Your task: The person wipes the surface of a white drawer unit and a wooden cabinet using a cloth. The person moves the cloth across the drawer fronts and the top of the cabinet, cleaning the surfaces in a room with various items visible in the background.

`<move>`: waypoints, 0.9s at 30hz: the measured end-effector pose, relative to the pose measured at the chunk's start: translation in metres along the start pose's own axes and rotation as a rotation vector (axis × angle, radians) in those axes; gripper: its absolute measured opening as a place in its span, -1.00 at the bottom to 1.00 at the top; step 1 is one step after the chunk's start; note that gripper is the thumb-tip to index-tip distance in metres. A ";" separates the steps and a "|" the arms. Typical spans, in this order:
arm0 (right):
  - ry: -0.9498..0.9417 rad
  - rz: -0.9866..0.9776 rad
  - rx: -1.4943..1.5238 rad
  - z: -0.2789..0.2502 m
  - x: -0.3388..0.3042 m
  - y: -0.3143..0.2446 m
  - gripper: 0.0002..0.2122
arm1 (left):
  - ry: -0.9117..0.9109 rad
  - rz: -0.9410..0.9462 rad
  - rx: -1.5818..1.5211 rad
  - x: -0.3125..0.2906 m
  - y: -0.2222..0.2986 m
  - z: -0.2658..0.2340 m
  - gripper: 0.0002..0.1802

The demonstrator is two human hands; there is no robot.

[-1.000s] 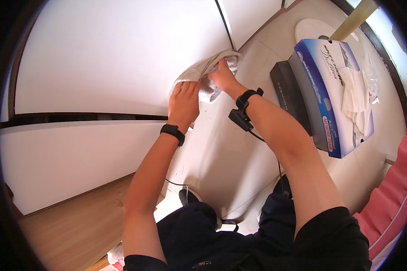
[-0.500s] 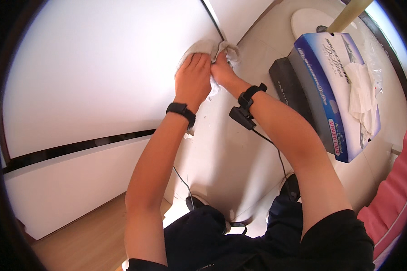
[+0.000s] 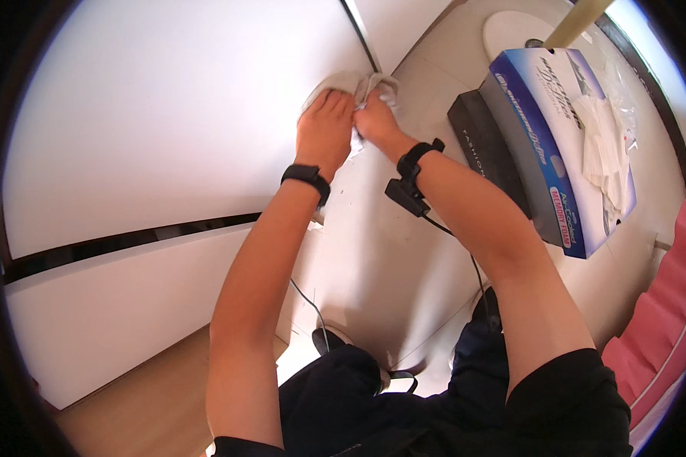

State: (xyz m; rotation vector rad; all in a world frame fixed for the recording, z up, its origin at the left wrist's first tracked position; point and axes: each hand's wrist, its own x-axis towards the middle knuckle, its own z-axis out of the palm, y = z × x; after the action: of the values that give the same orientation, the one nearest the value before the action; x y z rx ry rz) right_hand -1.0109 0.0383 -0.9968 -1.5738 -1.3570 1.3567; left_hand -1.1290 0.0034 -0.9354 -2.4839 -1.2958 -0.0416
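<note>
The left hand [image 3: 326,135] and right hand [image 3: 376,122] are side by side at the far middle, both clamped on the cloth [image 3: 341,82], with the left fingers bent over it; its underside is hidden. The cloth is bunched against the right part of the white door [image 3: 168,114], by the dark gap [image 3: 362,38] at the door's edge. A black band [image 3: 305,177] circles the left wrist. To the right on the floor [image 3: 370,251], the dark box [image 3: 476,141] stands beside the blue box [image 3: 537,152], which has white paper [image 3: 606,152] on it. Pink fabric [image 3: 659,305] lies at the near right.
</note>
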 end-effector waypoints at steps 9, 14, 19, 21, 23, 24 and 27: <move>-0.327 -0.123 -0.122 0.020 -0.050 0.009 -0.41 | -0.265 -0.110 0.007 -0.111 0.017 -0.007 -0.55; -0.587 -0.068 -0.166 0.038 -0.079 -0.005 -0.45 | -0.445 -0.168 0.030 -0.158 0.022 -0.007 -0.57; -0.460 -0.256 -0.121 0.061 -0.112 -0.016 -0.48 | -0.376 -0.202 0.032 -0.159 0.020 -0.029 -0.58; -0.385 -0.387 -0.081 0.058 -0.120 -0.029 -0.52 | -0.249 -0.222 0.020 -0.151 0.016 -0.040 -0.58; -0.302 -0.514 -0.061 0.039 -0.121 -0.047 -0.56 | -0.156 -0.236 0.019 -0.131 0.011 -0.059 -0.60; -0.268 -0.548 -0.010 0.030 -0.117 -0.055 -0.54 | -0.108 -0.237 0.018 -0.117 0.008 -0.068 -0.61; -0.163 -0.616 0.089 0.014 -0.090 -0.064 -0.48 | -0.019 -0.225 0.027 -0.076 0.001 -0.076 -0.58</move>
State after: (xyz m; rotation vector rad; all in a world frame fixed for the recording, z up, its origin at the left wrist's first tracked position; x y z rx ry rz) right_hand -1.0359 -0.0334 -0.9152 -0.8836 -1.6713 1.1463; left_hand -1.1629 -0.0809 -0.8773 -2.3107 -1.5672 -0.0544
